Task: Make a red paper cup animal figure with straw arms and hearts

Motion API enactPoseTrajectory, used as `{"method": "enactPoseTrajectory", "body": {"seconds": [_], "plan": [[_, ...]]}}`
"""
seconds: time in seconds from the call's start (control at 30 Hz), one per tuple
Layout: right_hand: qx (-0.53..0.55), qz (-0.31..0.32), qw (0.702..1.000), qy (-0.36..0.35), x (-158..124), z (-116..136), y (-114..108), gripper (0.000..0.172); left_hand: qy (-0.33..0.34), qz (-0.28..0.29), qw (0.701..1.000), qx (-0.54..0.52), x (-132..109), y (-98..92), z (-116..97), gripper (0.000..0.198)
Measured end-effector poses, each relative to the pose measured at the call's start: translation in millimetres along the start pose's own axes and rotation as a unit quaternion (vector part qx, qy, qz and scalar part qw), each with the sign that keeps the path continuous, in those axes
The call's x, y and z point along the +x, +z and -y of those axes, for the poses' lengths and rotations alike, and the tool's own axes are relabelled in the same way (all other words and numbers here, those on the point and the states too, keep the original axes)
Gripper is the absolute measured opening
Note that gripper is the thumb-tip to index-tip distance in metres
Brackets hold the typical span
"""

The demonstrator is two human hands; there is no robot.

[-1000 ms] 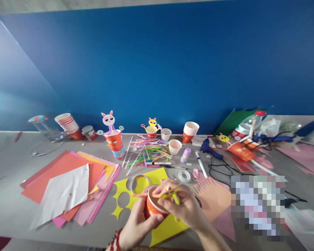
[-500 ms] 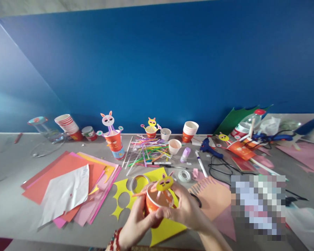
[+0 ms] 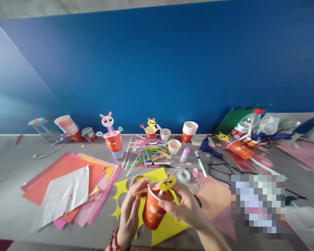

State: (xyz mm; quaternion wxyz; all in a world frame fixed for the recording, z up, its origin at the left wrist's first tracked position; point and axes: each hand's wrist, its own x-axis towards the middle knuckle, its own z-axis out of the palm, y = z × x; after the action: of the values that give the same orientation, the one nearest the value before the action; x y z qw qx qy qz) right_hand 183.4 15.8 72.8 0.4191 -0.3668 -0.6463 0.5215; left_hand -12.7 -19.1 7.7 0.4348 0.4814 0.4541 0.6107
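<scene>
An orange paper cup [image 3: 152,212] is held tilted above the table, just over a yellow paper sheet [image 3: 167,228] with round holes cut in it. A yellow bunny-face cutout [image 3: 167,183] on a straw sticks out of the cup's mouth. My left hand [image 3: 129,216] lies against the cup's left side with its fingers extended along an orange straw [image 3: 140,192]. My right hand [image 3: 188,209] grips the cup's rim and right side, fingers pinched beside the bunny face.
Sheets of orange, pink and white paper [image 3: 68,188] lie at the left. Colored straws [image 3: 146,150], finished bunny cups [image 3: 112,137], cup stacks [image 3: 189,131], a tape roll [image 3: 184,176], a blue glue gun [image 3: 209,148] and its cable crowd the table's back and right.
The cup has been lifted and tilted so its side shows. The bunny face went from lying flat across the rim to standing upright. My left hand slid up the cup's side.
</scene>
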Motion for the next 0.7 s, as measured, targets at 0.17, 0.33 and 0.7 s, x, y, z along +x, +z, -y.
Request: {"method": "enactPoseTrajectory", "body": {"seconds": [0.17, 0.33, 0.7], "plan": [[-0.013, 0.016, 1.0, -0.004, 1, 1, 1, 0.025, 0.096, 0.015, 0.994, 0.053, 11, -4.9, -1, 0.03], [-0.029, 0.007, 1.0, -0.004, 0, 1, 2, 0.022, 0.144, 0.082, 0.983, 0.082, 23, -11.9, -7, 0.026], [-0.043, 0.033, 0.999, -0.007, -4, 11, 6, 0.022, 0.115, 0.169, 0.977, 0.066, 43, -10.1, -35, 0.029]]}}
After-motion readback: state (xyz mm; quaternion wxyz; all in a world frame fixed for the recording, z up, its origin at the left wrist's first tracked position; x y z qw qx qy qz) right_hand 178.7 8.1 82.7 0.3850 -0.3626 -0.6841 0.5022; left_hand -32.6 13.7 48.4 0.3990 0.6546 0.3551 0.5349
